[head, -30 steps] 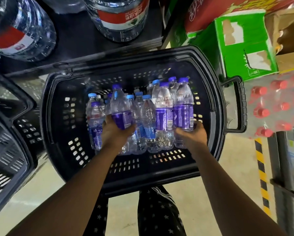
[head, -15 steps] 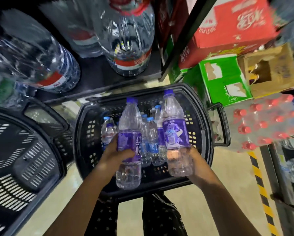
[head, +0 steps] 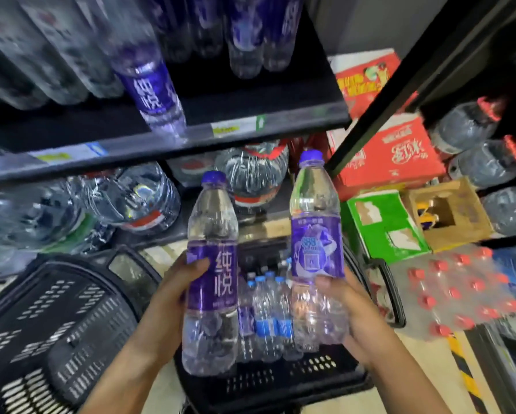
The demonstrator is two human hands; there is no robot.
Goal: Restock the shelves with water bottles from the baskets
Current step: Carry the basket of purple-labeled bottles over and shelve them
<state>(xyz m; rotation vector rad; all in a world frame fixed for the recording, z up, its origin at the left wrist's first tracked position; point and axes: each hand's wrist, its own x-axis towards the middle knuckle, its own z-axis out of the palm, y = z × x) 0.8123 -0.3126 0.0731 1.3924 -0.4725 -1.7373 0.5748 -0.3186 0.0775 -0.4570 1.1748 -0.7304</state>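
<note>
Water bottles (head: 209,339) are in both your hands, held upright over the basket (head: 280,386), their caps below the front edge of the shelf (head: 107,150). Your left hand (head: 176,294) curls round the left bottle (head: 212,264) at its purple label, where the white characters 纯悦 read plainly. Your right hand (head: 352,312) grips the right bottle (head: 315,234) just under its label, which shows a pale figure and a square code, the small print too blurred to read. The two stand apart, and between them you see small bottles (head: 268,318) with blue caps and blue labels standing in the basket, their writing illegible. On the shelf, near its front edge, a shelf bottle (head: 152,91) carries the same 纯悦; the rest of that row is smeared and cut off at the top. The price tags along the shelf edge are unreadable. Under the shelf sit big jugs (head: 253,174) with red bands. A second basket (head: 56,318) sits at the left, partly out of frame. A red carton (head: 400,150) at right bears white characters you cannot make out.
</note>
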